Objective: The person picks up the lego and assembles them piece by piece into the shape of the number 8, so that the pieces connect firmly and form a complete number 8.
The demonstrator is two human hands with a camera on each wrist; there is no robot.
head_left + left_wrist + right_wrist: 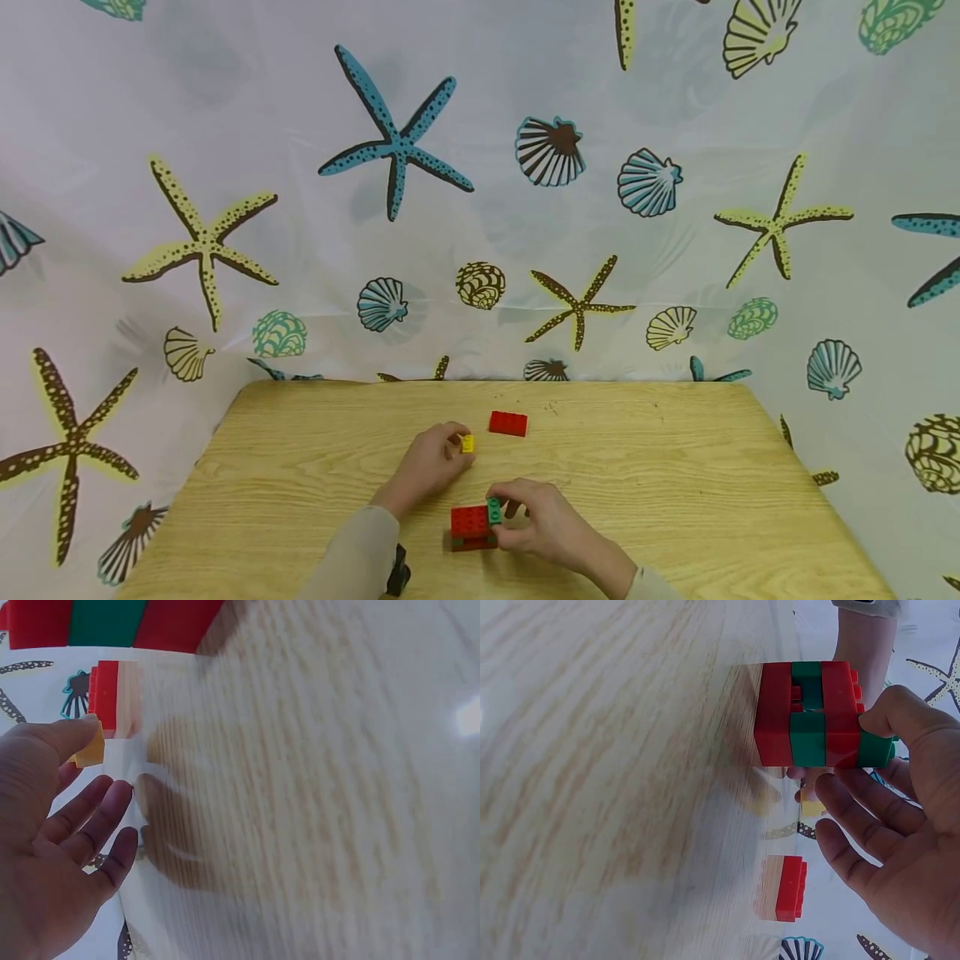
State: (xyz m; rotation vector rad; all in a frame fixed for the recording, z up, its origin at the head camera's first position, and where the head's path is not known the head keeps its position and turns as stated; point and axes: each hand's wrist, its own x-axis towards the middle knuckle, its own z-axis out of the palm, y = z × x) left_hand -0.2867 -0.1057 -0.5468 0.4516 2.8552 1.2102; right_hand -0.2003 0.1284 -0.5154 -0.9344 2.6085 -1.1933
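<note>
The green block (494,511), pinched by fingers of the right hand (546,525) atop the red-and-green stack (468,522) well in from the counter's (675,475) far edge, is best pressed straight down, with the yellow block (467,443), pinched by the left hand (431,460), held clear.

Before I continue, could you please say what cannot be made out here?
Left wrist view: part of the red-and-green plastic brick stack, cut off by the upper edge.
Left wrist view: small yellow plastic block, partly behind the left hand.
Head view: black object, partly hidden by the pale sleeve; identity unclear.
</note>
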